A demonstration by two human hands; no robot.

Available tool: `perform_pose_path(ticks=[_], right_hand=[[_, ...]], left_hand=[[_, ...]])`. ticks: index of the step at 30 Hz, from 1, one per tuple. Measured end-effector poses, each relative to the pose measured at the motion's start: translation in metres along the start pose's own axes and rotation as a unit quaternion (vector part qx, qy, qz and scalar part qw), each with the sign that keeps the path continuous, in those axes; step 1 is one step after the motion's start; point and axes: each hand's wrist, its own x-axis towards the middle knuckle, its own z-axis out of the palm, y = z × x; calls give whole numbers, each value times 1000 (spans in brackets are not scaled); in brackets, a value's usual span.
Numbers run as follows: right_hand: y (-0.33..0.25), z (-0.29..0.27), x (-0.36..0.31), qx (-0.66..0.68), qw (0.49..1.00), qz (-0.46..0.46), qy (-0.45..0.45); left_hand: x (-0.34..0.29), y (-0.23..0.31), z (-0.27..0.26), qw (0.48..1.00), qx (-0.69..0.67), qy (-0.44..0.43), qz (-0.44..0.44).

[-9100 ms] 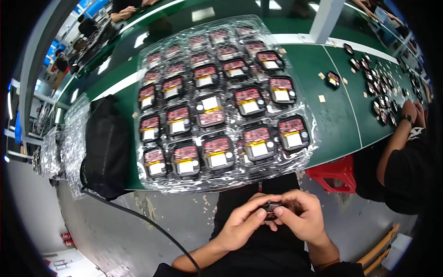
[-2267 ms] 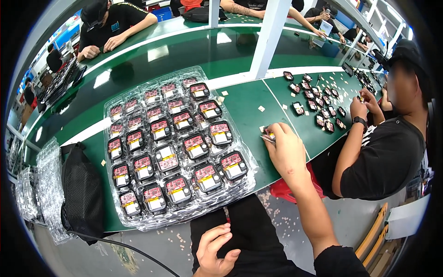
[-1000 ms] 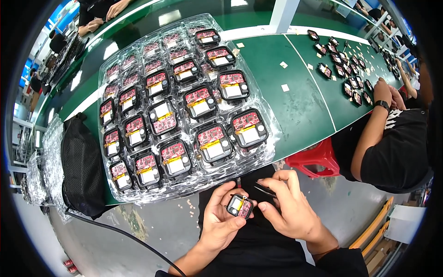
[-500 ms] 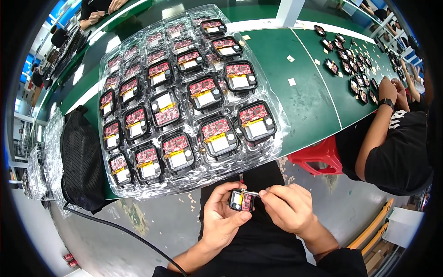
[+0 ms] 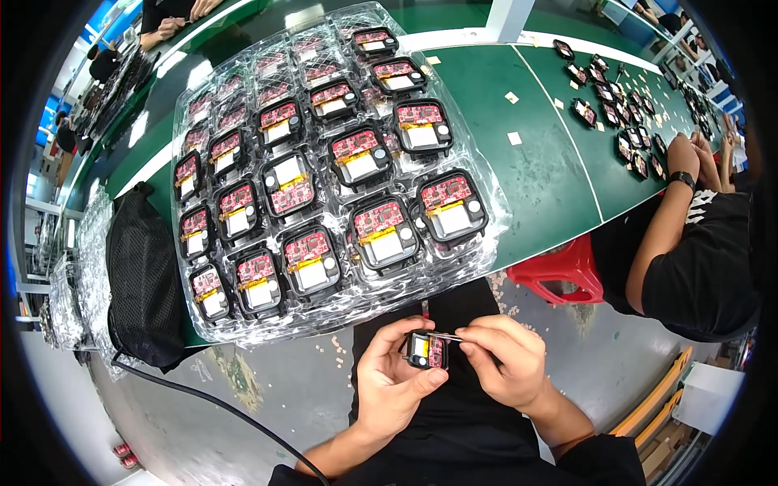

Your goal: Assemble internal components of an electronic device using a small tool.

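My left hand (image 5: 394, 377) holds a small black device housing (image 5: 425, 351) above my lap, with fingers and thumb closed round its edges. Inside the housing show a red circuit board, a white block, yellow tape and a silver disc. Pinched in my right hand (image 5: 508, 361) is a pair of thin metal tweezers (image 5: 448, 336). Their tips reach the upper edge of the housing, and what they touch there is too small to tell. Beyond my hands, a clear plastic tray (image 5: 340, 301) carries rows of similar open housings (image 5: 383, 232).
Left of the tray lies a black mesh bag (image 5: 146, 279), with a black cable running toward me. A co-worker's arm (image 5: 660, 231) is at the right, beside a red stool (image 5: 559, 271). More housings (image 5: 630, 146) lie on the green table (image 5: 539, 194) among small paper pieces.
The tweezers have turned slightly and lie flatter across the housing's upper edge. My right fingers have shifted a little. My left hand keeps its hold.
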Motion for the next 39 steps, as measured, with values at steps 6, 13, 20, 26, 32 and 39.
perform_pose_path(ticks=[6,13,20,26,32,39], right_hand=[[2,0,0,-128,987,-95,6],[5,-1,0,-83,994,-70,5],[5,-3,-1,-95,992,-83,-24],[3,0,-1,-186,972,-137,-27],[-7,-11,8,27,999,-7,-20],[-47,-14,17,16,990,-98,-105]], left_hand=[[-2,-1,-2,999,17,28,-4],[-2,-2,-3,999,31,33,-13],[-2,-2,-5,999,53,14,-3],[1,-2,-3,994,95,52,32],[-4,2,-8,983,123,16,137],[1,18,6,841,392,-45,369]])
